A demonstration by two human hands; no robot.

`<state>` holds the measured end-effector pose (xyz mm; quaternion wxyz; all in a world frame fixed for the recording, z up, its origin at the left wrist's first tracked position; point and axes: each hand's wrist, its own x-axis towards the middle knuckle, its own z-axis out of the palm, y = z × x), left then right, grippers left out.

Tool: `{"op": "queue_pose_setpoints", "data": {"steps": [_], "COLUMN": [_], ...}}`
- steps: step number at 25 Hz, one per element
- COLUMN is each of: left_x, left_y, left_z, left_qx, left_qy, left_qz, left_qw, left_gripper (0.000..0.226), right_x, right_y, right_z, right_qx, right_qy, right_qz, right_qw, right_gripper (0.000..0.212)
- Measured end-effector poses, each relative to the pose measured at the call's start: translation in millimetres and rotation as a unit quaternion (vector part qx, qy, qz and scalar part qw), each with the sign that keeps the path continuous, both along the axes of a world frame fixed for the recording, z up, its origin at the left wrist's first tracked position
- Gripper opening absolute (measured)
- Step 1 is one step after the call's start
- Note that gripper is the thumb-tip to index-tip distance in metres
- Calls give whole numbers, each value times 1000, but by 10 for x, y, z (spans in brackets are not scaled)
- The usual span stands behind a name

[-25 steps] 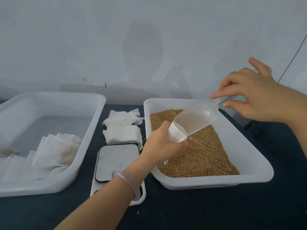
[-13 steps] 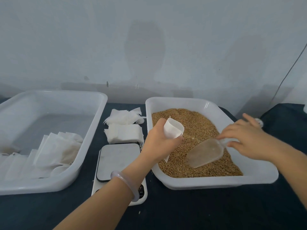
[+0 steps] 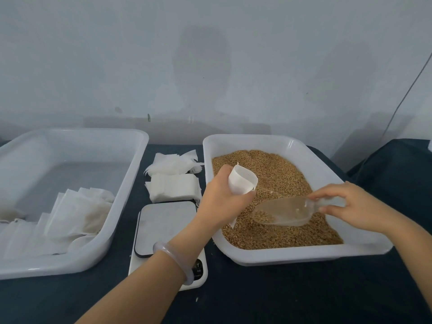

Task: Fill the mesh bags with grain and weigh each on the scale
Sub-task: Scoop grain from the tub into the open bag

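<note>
My left hand grips a white mesh bag upright with its mouth held open, over the left side of the grain tray. Brown grain fills that white tray. My right hand pinches the handle of a clear plastic scoop, which lies low on the grain with a little grain in its front end. A white scale with a grey platform stands left of the grain tray, under my left forearm, with nothing on the platform.
A large white tray at the left holds several filled mesh bags. Two stacks of empty mesh bags lie behind the scale. The table has a dark cloth; a wall rises right behind the trays.
My right hand brought the scoop down from the bag's mouth into the grain and pushed it in, picking up a little grain. My left hand raised the bag slightly and kept holding it.
</note>
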<state>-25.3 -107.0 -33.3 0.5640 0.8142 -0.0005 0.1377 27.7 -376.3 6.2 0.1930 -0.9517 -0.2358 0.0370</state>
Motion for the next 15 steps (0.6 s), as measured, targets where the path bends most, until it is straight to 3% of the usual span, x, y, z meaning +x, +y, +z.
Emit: {"op": "queue_pose_setpoints", "data": {"steps": [7,15], "left_x": [-26,-45], "left_y": [-25,-40], "left_z": [17,64], "left_qx": [79,97], "left_qy": [10,22], "left_qz": [-26,-33], "left_qw": [997,994], "left_gripper": [37,42], "right_x": [-34,-114], "right_y": [-126,333], "right_z": [666,1185], "right_qx": [95,-81], "right_qy": [-69,-257], "right_qz": [-19,72], "right_qw": [993,960], "right_gripper": [38,35]}}
